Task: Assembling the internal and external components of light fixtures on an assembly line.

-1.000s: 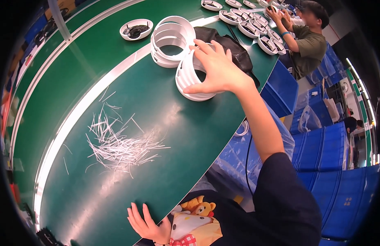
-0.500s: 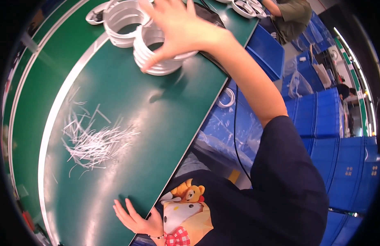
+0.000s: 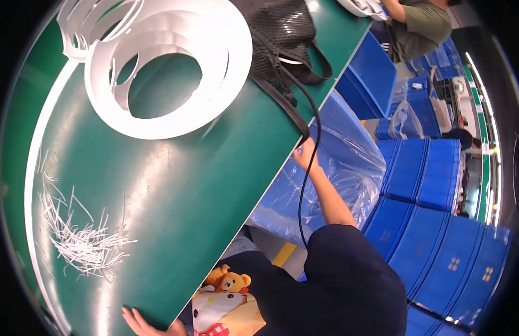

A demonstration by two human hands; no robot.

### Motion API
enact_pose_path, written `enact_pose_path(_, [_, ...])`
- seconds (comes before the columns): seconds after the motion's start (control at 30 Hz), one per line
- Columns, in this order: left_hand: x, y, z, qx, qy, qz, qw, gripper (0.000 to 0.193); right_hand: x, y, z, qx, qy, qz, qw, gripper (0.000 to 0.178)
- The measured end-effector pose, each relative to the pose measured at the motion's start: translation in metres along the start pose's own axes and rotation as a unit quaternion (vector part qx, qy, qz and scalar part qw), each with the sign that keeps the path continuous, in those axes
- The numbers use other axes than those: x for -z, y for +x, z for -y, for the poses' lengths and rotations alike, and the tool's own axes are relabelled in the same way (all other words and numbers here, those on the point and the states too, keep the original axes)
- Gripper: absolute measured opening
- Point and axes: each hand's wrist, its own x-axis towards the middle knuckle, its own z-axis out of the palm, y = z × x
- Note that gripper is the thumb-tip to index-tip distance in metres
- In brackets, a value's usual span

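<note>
My L hand [image 3: 150, 327]: fingers spread, at edge of counter [image 3: 214, 168]. R hand [image 3: 305, 155] by lined blue bin [image 3: 352, 151], can't tell fingers' grip. Prob. done: white rings [image 3: 217, 89] stacked on counter; white strips [image 3: 86, 246] left loose.

This is a factory assembly area: along a green-topped workbench [image 3: 181, 196] sit white rings [image 3: 153, 127] and a heap of white strips [image 3: 85, 249], and a second person [image 3: 421, 31] in an olive top is beside more white parts [image 3: 367, 7]. Blue crates [image 3: 438, 241] stand stacked to the right, near a bin [image 3: 357, 162] lined with clear film. The strip lights [image 3: 499, 162] beyond suggest a large hall, though that edge is poorly seen.
</note>
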Motion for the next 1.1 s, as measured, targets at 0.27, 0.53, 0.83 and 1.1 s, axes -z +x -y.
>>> enact_pose_path(0.27, [0.0,-0.01,0.02,0.006,0.085,0.065,0.994,0.055,-0.065,-0.02,-0.048,0.153,-0.077,0.102,0.98,0.061])
enact_pose_path(0.53, [0.002,-0.018,0.023,0.015,0.108,0.066,0.992,0.054,-0.055,-0.034,-0.072,0.192,-0.054,0.117,0.973,0.062])
enact_pose_path(0.83, [0.005,-0.013,0.021,0.033,0.105,0.072,0.991,0.052,0.007,-0.015,0.005,-0.046,-0.132,0.239,0.961,0.063])
enact_pose_path(1.1, [0.012,-0.012,0.02,0.013,0.039,0.097,0.994,0.048,0.137,-0.025,0.067,-0.237,0.009,-0.289,0.927,0.048])
